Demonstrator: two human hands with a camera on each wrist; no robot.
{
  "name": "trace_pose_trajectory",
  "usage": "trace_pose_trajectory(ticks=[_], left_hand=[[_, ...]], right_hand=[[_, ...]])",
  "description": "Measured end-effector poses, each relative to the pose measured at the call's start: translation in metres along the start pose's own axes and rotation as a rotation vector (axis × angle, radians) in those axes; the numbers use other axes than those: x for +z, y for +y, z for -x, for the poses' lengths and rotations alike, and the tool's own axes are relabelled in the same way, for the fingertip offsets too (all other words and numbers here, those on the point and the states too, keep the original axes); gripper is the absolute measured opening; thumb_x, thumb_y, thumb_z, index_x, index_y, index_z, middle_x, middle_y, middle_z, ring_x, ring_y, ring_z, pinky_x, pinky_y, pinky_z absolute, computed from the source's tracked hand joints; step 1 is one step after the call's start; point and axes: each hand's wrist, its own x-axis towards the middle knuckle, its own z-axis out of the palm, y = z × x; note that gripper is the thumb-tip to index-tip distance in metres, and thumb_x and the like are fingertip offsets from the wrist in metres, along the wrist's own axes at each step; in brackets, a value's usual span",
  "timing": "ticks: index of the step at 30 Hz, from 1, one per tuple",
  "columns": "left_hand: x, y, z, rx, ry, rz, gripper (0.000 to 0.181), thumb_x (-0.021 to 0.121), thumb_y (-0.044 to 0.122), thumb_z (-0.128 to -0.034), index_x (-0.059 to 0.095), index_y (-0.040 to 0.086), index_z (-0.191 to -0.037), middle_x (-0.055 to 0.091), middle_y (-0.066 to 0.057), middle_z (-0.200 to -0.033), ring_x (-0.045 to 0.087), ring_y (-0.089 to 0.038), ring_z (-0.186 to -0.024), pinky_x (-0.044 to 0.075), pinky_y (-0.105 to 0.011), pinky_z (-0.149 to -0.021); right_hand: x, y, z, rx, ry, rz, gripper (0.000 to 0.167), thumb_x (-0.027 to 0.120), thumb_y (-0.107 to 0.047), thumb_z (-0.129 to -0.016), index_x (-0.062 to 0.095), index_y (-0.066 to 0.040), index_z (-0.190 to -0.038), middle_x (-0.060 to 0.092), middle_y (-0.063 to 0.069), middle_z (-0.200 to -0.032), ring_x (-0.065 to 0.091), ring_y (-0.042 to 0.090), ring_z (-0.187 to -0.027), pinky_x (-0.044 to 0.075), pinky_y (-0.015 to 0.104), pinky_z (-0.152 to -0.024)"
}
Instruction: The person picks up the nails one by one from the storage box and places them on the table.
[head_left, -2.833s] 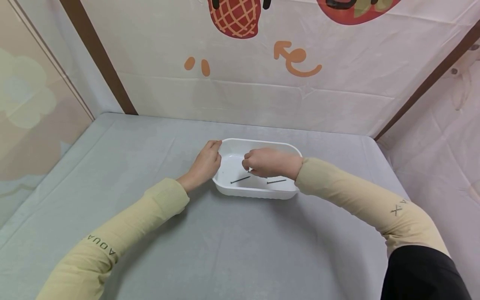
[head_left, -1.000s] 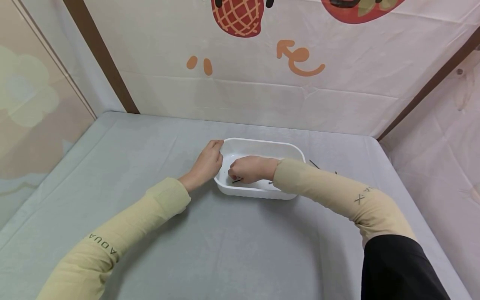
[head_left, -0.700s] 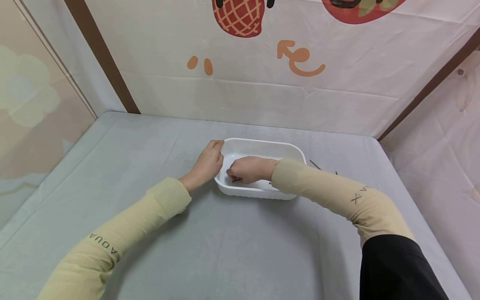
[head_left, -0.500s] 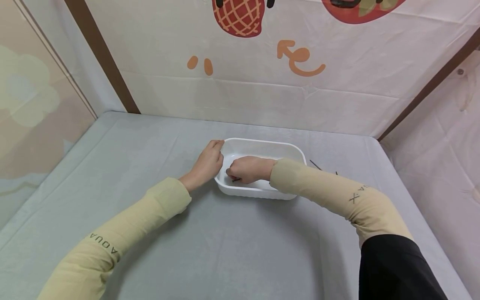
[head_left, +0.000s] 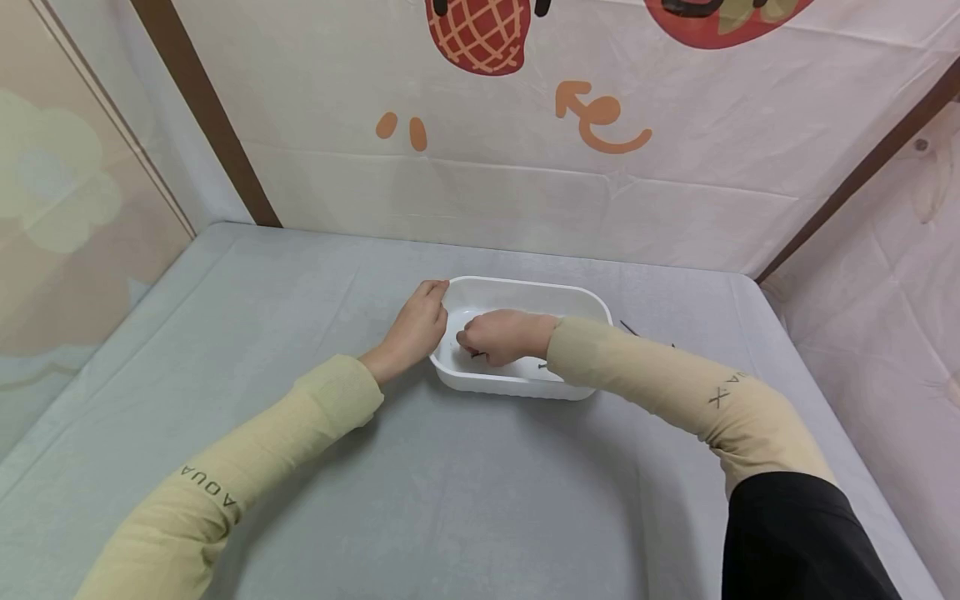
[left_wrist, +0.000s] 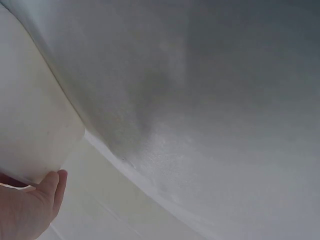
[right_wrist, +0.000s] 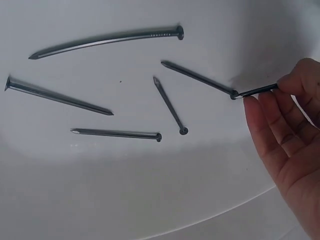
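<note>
A white rectangular plastic tray (head_left: 517, 387) stands on the table. My left hand (head_left: 415, 327) grips its left end by the rim, and the left wrist view shows the fingers and thumb (left_wrist: 30, 210) at the edge. Inside the tray, my right hand (head_left: 504, 335) pinches a dark steel nail (right_wrist: 260, 91) between thumb and fingertips. One end of that nail is near the head of another nail (right_wrist: 200, 79) on the tray floor. Several more lie loose there: a long, slightly bent nail (right_wrist: 107, 42), a straight nail (right_wrist: 60, 98) and a shorter nail (right_wrist: 117, 134).
A thin dark rod (head_left: 628, 327), like a nail, lies on the grey table cover (head_left: 480, 500) right of the tray. Another tip shows behind the right sleeve (head_left: 645, 358). A printed cloth wall (head_left: 495, 200) rises behind the table.
Over the last seconds my right hand has gone left and slightly down inside the tray. Since half a second ago it has risen slightly with the pinched nail. My left hand stays on the rim.
</note>
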Motion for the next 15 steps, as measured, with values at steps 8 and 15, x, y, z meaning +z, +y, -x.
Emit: trace_pose_trajectory(ticks=[8,15], left_hand=[[-0.001,0.001,0.0,-0.001,-0.006,-0.003,0.044,0.035,0.0,-0.09,0.035,-0.012,-0.132,0.04,-0.024,-0.13,0.041,-0.032,-0.122,0.036,-0.038,-0.102],[-0.001,0.002,0.001,0.0,-0.006,-0.006,0.044,0.036,-0.001,-0.09,0.035,-0.013,-0.132,0.04,-0.024,-0.13,0.041,-0.032,-0.122,0.037,-0.039,-0.102]], right_hand=[[-0.005,0.004,0.005,0.0,0.016,-0.035,0.019,0.053,0.007,-0.075,0.059,-0.004,-0.089,0.056,0.003,-0.081,0.046,0.014,-0.069,0.045,0.025,-0.064],[-0.012,0.006,0.011,0.04,0.006,-0.071,0.019,0.053,0.007,-0.077,0.061,-0.002,-0.093,0.057,0.004,-0.085,0.049,0.016,-0.074,0.045,0.026,-0.068]])
